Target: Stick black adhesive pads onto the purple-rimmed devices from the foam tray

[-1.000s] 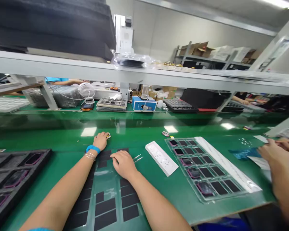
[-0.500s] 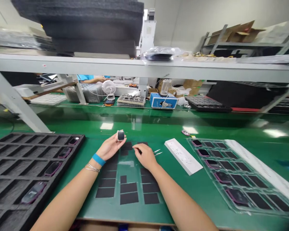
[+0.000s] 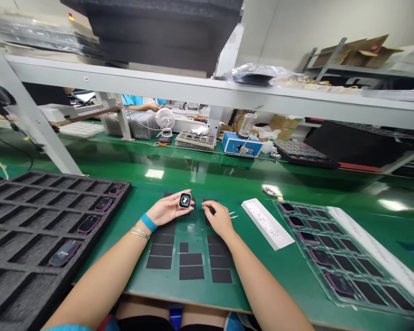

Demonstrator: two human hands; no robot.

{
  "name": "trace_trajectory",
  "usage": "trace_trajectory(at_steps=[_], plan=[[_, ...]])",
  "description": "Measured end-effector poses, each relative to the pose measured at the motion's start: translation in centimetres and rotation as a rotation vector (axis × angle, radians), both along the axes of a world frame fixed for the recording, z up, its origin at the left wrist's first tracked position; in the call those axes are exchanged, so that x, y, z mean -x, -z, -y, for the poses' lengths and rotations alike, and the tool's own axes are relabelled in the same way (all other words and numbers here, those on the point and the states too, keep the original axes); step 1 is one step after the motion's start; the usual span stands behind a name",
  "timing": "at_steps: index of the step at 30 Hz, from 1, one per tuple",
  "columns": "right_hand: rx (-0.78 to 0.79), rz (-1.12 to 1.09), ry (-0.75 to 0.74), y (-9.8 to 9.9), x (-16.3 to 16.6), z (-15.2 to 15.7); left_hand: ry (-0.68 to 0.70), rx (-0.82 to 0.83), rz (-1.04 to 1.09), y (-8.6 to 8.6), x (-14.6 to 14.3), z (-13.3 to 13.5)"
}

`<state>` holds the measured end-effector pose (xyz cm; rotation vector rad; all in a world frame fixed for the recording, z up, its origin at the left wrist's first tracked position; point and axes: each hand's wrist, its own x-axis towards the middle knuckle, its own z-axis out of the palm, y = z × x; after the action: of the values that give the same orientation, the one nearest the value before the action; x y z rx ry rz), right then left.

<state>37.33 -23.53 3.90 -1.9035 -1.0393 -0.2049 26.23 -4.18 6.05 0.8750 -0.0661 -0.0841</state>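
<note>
My left hand is closed on a smartwatch body without a strap, held up above the bench between thumb and fingers. Its screen faces me and is lit with a round dial. Just to the right, apart from the watch, my right hand has its thumb and fingertips drawn together; whether anything small is between them, I cannot make out. Beneath both hands lie rows of flat black rectangles on the green bench. Two thin white-tipped tools poke out beside the right hand.
A black foam tray with several purple-framed watch parts in its right column stands left. A white block and a clear plastic tray of similar parts and black pieces are right. A shelf beam crosses above. Another person's hand shows behind.
The watch's screen has gone from dark to lit, and my left hand has turned it to face me more. My view has shifted and tilted; the right hand stays close by.
</note>
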Motion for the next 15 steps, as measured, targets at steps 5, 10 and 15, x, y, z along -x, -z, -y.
trace_trajectory(at_steps=[5,10,15], plan=[[0.051,-0.009,-0.015,0.0,0.0,0.1,-0.288,-0.233,-0.203,-1.1,1.5,1.1],[0.071,0.013,-0.042,0.4,-0.1,-0.2,-0.598,-0.485,-0.175,-2.0,10.6,2.8],[0.104,0.035,-0.061,0.7,0.5,-0.5,-1.127,-0.898,-0.386,-2.2,22.9,2.1]])
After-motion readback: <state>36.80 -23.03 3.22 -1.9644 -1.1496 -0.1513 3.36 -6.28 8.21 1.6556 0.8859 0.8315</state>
